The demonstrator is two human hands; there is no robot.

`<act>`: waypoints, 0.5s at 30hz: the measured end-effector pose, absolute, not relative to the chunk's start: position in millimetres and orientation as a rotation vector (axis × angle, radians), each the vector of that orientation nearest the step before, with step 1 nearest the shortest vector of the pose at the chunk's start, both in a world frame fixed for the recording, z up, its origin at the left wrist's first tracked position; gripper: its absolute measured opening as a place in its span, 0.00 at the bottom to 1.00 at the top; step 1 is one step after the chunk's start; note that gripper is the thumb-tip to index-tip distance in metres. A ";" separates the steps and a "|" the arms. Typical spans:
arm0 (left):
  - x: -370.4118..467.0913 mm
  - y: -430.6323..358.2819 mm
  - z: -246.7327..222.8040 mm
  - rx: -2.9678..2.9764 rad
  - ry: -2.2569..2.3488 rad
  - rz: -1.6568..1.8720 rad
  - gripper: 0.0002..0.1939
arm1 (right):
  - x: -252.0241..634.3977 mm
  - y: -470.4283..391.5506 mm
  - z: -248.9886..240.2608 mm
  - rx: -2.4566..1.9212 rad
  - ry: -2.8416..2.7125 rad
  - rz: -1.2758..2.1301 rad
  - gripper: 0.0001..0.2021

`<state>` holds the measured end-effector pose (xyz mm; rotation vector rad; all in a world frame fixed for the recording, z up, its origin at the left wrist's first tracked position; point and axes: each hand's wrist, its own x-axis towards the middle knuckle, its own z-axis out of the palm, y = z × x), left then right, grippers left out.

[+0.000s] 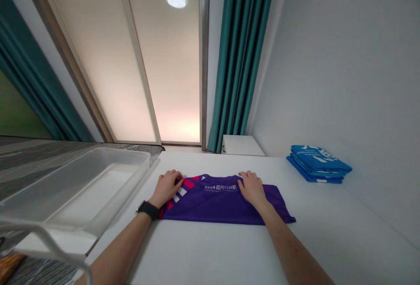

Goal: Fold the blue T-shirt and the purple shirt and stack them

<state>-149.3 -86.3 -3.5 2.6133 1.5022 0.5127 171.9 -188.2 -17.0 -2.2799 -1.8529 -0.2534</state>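
Observation:
A purple garment (216,206) with white lettering and pink and white patches lies folded into a wide, flat shape on the white table (203,250). At its upper left corner is my left hand (169,184), fingers bent and pressed together at the edge; what they pinch, if anything, is too small to name. A black watch (148,210) is on that wrist. My right hand (252,187) rests on the garment's upper right part, right of the lettering, with fingers slightly bent and a little apart.
A stack of folded blue garments (318,165) sits at the table's back right, near the wall. Left of the table stands an open translucent plastic bin (114,193). A small white cabinet (243,145) stands beyond the far edge, before a teal curtain (244,57).

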 end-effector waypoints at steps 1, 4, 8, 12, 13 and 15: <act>-150.3 -86.8 -4.7 2.610 1.498 0.526 0.11 | 171.5 -188.6 -16.3 -2.283 -1.855 -0.253 0.15; -152.9 -87.3 -5.7 2.600 1.490 0.543 0.12 | 170.7 -190.0 -14.7 -2.288 -1.858 -0.250 0.16; -155.6 -86.0 -4.7 2.590 1.511 0.519 0.11 | 169.9 -192.6 -13.7 -2.279 -1.884 -0.233 0.16; -158.5 -85.4 -2.4 2.617 1.556 0.504 0.11 | 169.2 -193.8 -13.3 -2.281 -1.896 -0.222 0.16; -158.6 -86.3 -1.4 2.628 1.576 0.520 0.12 | 169.6 -193.6 -13.5 -2.282 -1.895 -0.221 0.16; -156.7 -90.6 1.1 2.667 1.592 0.580 0.14 | 170.5 -193.0 -13.9 -2.288 -1.885 -0.215 0.16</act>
